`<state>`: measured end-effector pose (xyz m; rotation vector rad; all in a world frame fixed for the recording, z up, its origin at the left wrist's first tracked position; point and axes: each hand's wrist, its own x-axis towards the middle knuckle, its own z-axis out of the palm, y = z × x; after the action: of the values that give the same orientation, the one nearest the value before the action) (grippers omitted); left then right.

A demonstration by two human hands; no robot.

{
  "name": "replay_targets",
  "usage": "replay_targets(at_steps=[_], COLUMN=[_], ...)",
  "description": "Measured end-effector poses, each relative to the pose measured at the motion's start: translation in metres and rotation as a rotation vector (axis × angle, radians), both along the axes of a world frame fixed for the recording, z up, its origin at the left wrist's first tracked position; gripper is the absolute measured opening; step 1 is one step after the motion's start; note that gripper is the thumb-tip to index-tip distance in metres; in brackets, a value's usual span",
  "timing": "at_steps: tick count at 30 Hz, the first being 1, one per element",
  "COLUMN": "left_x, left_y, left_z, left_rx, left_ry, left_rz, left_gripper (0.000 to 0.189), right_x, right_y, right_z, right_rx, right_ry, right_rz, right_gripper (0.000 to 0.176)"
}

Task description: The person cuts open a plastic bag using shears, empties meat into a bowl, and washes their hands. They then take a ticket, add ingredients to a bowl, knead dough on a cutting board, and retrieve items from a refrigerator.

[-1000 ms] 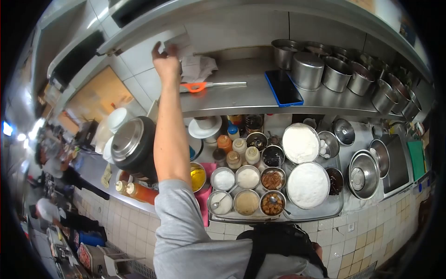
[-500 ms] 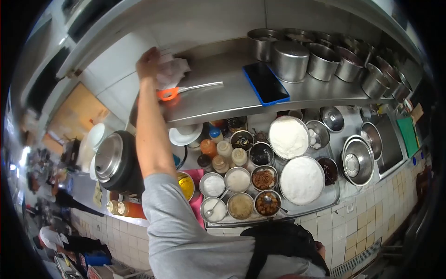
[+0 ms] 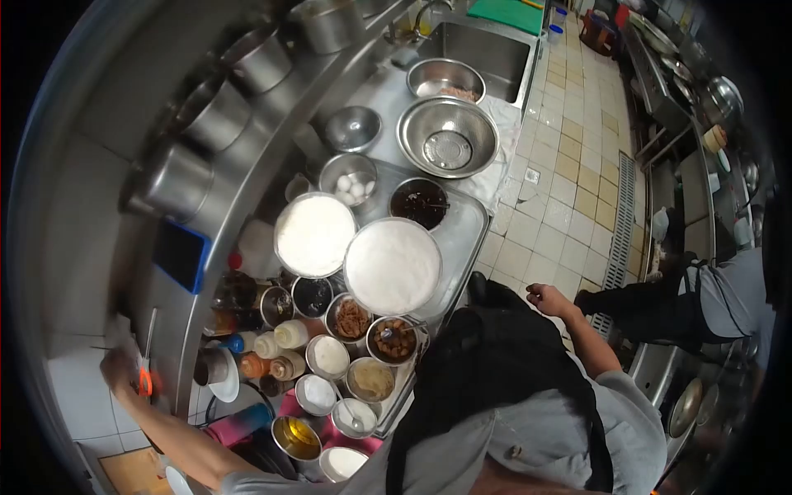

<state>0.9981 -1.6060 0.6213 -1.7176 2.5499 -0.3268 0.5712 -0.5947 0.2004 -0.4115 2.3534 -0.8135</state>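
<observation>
My left hand [image 3: 120,371] is stretched out to the steel shelf at the far left. It is right at a crumpled white sheet [image 3: 122,332], its fingers smeared and partly hidden, so I cannot tell whether they grip it. Just beside the hand lie scissors with orange handles [image 3: 145,381], blades pointing along the shelf. My right hand [image 3: 551,299] hangs over the tiled floor beside my black apron [image 3: 495,355], fingers curled in with nothing showing in them.
A blue-edged phone [image 3: 182,256] and steel pots [image 3: 175,177] stand on the shelf. Below are white-filled tubs [image 3: 392,266], squeeze bottles [image 3: 291,334], ingredient bowls [image 3: 332,357] and a colander [image 3: 448,140]. Beyond them is a sink [image 3: 478,62]. Another person [image 3: 726,297] stands at the right.
My view has swung toward the right, bringing the floor, sink and another person into sight. My left hand stays by the white sheet and scissors; my right hand now shows fully.
</observation>
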Motion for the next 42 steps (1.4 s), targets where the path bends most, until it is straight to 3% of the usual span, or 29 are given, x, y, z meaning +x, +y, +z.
replay_targets(at_steps=[1,3,6,8,10,12,14,15,17,19,23,27,29,33,34,37,38,41,42], left_x=[0.001,0.011,-0.073,-0.130,-0.122,-0.182,-0.216,-0.244,-0.304,-0.348,-0.439,-0.519,-0.545,-0.591,-0.604,-0.644,-0.656,-0.660,-0.665], left_y=[0.008,0.025,0.197,0.310,0.352,0.455,0.511,0.547,0.607,0.629,0.675,0.662,0.632,0.628,0.631,0.652,0.661,0.640,0.645], left_z=[-0.001,0.003,0.048,0.080,0.083,0.088,0.059,0.060,0.074,0.064,0.040,-0.030,-0.089,-0.192,-0.217,-0.233,-0.242,-0.287,-0.281], left_rx=[0.004,-0.058,-0.389,-0.421,-0.359,-0.227,-0.087,-0.081,0.127,0.307,0.370,0.452,0.473,0.889,0.903,1.061,0.990,1.094,1.105], left_ry=[-0.012,0.427,0.218,0.236,0.493,0.595,0.891,0.902,0.507,0.514,0.602,0.777,0.775,0.859,0.904,0.951,1.063,1.221,1.233], left_rz=[0.005,-0.118,0.205,0.244,-0.238,-0.339,-0.532,-0.546,-1.028,-1.113,-0.824,-0.617,-0.538,-0.169,-0.098,0.054,0.122,0.218,0.410], left_gripper=[0.049,0.060,0.060,0.061,0.050,0.042,0.029,0.029,0.020,0.020,0.019,0.027,0.044,0.084,0.084,0.080,0.064,0.056,0.042], right_x=[0.002,-0.001,0.003,-0.003,-0.013,-0.029,-0.048,-0.061,-0.086,-0.114,-0.165,-0.217,-0.242,-0.289,-0.299,-0.325,-0.333,-0.361,-0.374], right_y=[0.005,0.010,0.035,0.046,0.052,0.052,0.056,0.064,0.072,0.088,0.151,0.214,0.234,0.244,0.238,0.205,0.194,0.166,0.161], right_z=[0.005,0.010,0.007,0.008,0.014,0.019,0.013,0.006,0.004,-0.002,-0.024,-0.035,-0.034,-0.054,-0.056,-0.042,-0.038,-0.017,-0.008], right_rx=[0.021,0.038,0.087,0.102,0.119,0.092,0.059,0.026,-0.010,-0.029,-0.055,-0.131,-0.140,-0.194,-0.187,-0.229,-0.225,-0.239,-0.206], right_ry=[-0.043,-0.091,-0.159,-0.155,-0.154,-0.172,-0.165,-0.155,-0.121,-0.134,-0.129,-0.192,-0.186,-0.207,-0.216,-0.291,-0.286,-0.182,-0.195], right_rz=[-0.005,0.011,-0.101,-0.117,-0.123,-0.161,-0.151,-0.137,-0.147,-0.167,-0.178,-0.255,-0.346,-0.387,-0.382,-0.314,-0.264,-0.145,-0.153], right_gripper=[0.040,0.040,0.041,0.041,0.041,0.041,0.039,0.037,0.039,0.039,0.039,0.038,0.039,0.038,0.038,0.041,0.041,0.040,0.041])
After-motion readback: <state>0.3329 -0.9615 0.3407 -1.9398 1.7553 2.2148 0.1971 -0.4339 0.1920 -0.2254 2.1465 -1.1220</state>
